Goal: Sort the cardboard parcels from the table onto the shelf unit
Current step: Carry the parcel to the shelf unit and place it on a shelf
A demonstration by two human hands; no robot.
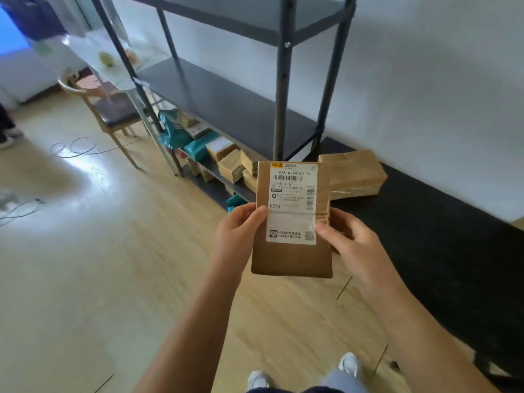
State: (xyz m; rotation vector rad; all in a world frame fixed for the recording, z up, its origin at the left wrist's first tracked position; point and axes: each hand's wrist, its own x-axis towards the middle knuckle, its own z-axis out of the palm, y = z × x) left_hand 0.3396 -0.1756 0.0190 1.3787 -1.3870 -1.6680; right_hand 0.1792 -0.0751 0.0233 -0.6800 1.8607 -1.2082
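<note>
I hold a flat brown cardboard parcel (292, 256) upright in front of me, its white shipping label facing the camera. My left hand (238, 231) grips its left edge and my right hand (344, 234) grips its right edge. Behind it stands the dark grey metal shelf unit (226, 100). Its middle shelf is bare. Its low shelf holds several brown cardboard parcels (229, 163) and teal bags (198, 146). Another brown parcel (354, 171) lies on the black table (439, 236) at the right.
A wooden chair (113, 112) stands left of the shelf unit, beside a white table (93, 49) with dishes. Cables (76, 147) lie on the wood floor at left. Another person's legs (7, 129) are at the far left edge. My shoes (350, 364) show below.
</note>
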